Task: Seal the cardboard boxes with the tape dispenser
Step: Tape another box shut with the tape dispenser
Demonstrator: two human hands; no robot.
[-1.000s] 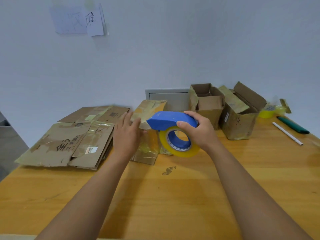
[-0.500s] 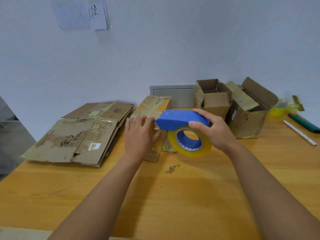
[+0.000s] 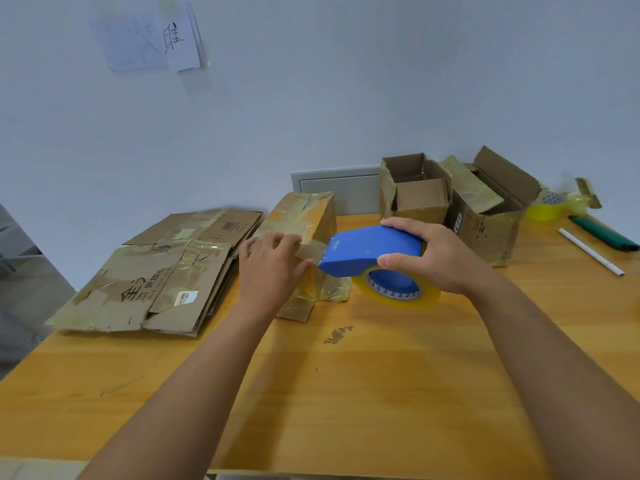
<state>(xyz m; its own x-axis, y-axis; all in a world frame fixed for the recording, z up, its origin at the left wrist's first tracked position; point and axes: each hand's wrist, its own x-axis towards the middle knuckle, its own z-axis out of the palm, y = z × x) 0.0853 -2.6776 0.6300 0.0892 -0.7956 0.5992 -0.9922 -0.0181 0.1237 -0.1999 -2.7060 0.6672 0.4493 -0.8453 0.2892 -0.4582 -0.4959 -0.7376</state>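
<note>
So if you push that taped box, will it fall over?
Probably, and easily. The box stands tall and narrow, so it looks tippy, and it is crumpled, so likely light and soft. The left hand resting against it would help steady it.

Left hand flat, right hand curled in grip

Box front behind left hand

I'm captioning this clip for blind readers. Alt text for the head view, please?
A right hand grips a blue tape dispenser against a small taped cardboard box steadied by the left hand on a wooden table.
</note>
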